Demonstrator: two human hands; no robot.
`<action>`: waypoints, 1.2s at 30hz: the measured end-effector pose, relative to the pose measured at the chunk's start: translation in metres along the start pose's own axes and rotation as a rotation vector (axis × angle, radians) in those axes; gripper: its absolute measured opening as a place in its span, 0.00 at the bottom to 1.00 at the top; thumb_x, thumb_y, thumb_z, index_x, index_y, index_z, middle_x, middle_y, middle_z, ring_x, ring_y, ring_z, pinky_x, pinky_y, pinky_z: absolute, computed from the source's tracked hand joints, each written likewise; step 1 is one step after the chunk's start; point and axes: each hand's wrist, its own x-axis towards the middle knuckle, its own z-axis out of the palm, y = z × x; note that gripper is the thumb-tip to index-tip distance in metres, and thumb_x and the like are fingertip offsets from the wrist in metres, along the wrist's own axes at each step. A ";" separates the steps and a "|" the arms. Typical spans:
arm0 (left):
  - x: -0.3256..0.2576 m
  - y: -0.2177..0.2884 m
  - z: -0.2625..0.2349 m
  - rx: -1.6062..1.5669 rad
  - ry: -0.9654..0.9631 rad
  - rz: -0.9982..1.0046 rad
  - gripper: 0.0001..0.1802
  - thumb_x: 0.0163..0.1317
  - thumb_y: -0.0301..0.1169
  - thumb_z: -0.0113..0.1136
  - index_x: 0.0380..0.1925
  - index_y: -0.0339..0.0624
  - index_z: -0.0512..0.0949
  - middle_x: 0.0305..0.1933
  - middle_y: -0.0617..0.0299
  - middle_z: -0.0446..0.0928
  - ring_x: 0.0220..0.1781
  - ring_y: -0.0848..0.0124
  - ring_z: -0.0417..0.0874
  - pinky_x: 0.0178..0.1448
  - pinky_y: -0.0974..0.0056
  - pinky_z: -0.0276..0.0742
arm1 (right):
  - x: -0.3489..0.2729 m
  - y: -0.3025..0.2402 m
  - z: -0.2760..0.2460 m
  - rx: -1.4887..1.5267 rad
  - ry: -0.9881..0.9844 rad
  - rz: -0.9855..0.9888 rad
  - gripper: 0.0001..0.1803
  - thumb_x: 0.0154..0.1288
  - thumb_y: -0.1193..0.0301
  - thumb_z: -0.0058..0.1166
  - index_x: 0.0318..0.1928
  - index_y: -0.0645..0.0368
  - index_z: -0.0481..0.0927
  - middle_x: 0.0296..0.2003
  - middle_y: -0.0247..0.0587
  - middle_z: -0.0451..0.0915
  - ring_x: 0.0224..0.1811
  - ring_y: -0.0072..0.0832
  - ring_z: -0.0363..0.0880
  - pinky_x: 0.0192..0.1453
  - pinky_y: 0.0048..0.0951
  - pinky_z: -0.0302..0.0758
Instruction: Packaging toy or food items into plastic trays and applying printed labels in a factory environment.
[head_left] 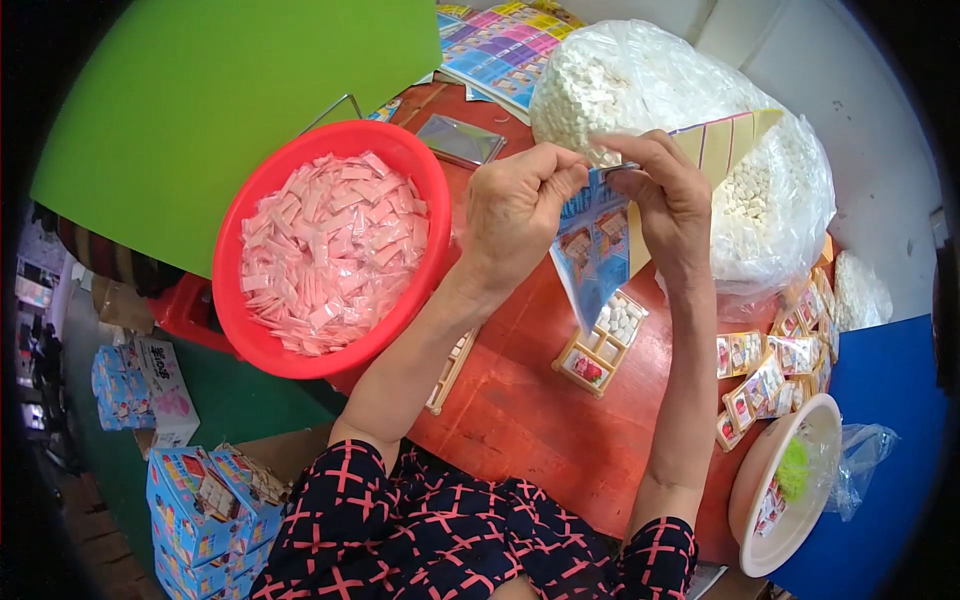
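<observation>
My left hand (522, 208) pinches the top edge of a blue printed paper sheet (600, 245) between thumb and fingers. My right hand (668, 200) grips the same edge close beside it, thumb against the paper. The sheet hangs down above the table, with a pale yellow striped part (735, 143) reaching out behind my right hand. Below it, partly covered by the paper, lies a small tan tray (583, 369) with white pieces and a red picture card in its compartments. Another such tray (446, 385) is half hidden by my left forearm.
A red basin (228, 285) of pink packets stands left on the red table (520, 400). Large clear bags (640, 85) of white pieces fill the back right. Several filled trays (765, 390) and a pale bowl (745, 500) lie at right. Blue boxes (195, 500) are stacked lower left.
</observation>
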 end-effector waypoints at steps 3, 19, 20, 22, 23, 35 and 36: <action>0.003 -0.003 0.010 -0.203 0.064 -0.088 0.08 0.58 0.29 0.55 0.29 0.34 0.77 0.22 0.58 0.77 0.24 0.78 0.75 0.28 0.71 0.69 | -0.002 -0.007 0.000 -0.650 0.113 -0.319 0.24 0.45 0.85 0.52 0.44 0.49 0.81 0.32 0.36 0.75 0.24 0.22 0.73 0.25 0.21 0.72; 0.002 0.005 0.008 -0.188 0.022 -0.096 0.07 0.59 0.30 0.56 0.30 0.36 0.77 0.24 0.61 0.78 0.25 0.79 0.75 0.28 0.73 0.68 | -0.008 -0.002 0.002 -0.386 0.185 -0.195 0.17 0.49 0.87 0.51 0.41 0.58 0.79 0.33 0.39 0.72 0.33 0.24 0.74 0.32 0.22 0.72; 0.001 0.011 0.009 -0.121 0.052 -0.045 0.06 0.56 0.28 0.58 0.30 0.37 0.77 0.26 0.60 0.78 0.25 0.74 0.77 0.28 0.71 0.70 | -0.009 0.001 0.002 -0.389 0.186 -0.195 0.17 0.49 0.87 0.51 0.41 0.58 0.79 0.33 0.39 0.72 0.33 0.24 0.74 0.32 0.22 0.72; 0.000 0.012 0.007 -0.051 0.083 0.003 0.05 0.54 0.27 0.59 0.30 0.37 0.77 0.27 0.58 0.79 0.26 0.70 0.79 0.28 0.70 0.71 | -0.010 0.007 0.000 -0.245 0.219 -0.213 0.16 0.49 0.87 0.52 0.39 0.58 0.80 0.32 0.38 0.72 0.32 0.24 0.74 0.34 0.21 0.71; 0.000 0.008 0.004 0.037 0.067 0.150 0.06 0.51 0.25 0.61 0.30 0.38 0.77 0.29 0.57 0.79 0.28 0.66 0.80 0.29 0.68 0.72 | -0.010 0.008 -0.001 -0.241 0.217 -0.211 0.16 0.49 0.87 0.52 0.39 0.58 0.80 0.32 0.38 0.72 0.32 0.24 0.74 0.34 0.21 0.71; -0.006 -0.003 0.002 0.225 -0.016 0.406 0.05 0.49 0.20 0.59 0.28 0.36 0.76 0.25 0.58 0.76 0.26 0.68 0.77 0.28 0.68 0.72 | -0.011 0.007 -0.007 -0.136 -0.031 -0.062 0.11 0.50 0.90 0.44 0.32 0.67 0.77 0.31 0.37 0.69 0.34 0.21 0.72 0.36 0.19 0.72; -0.007 -0.004 0.003 0.160 -0.027 0.377 0.03 0.54 0.21 0.57 0.29 0.34 0.76 0.24 0.60 0.75 0.24 0.74 0.75 0.28 0.72 0.70 | -0.008 0.011 -0.007 -0.019 -0.047 -0.035 0.12 0.48 0.89 0.46 0.31 0.64 0.77 0.30 0.37 0.71 0.31 0.24 0.74 0.32 0.21 0.72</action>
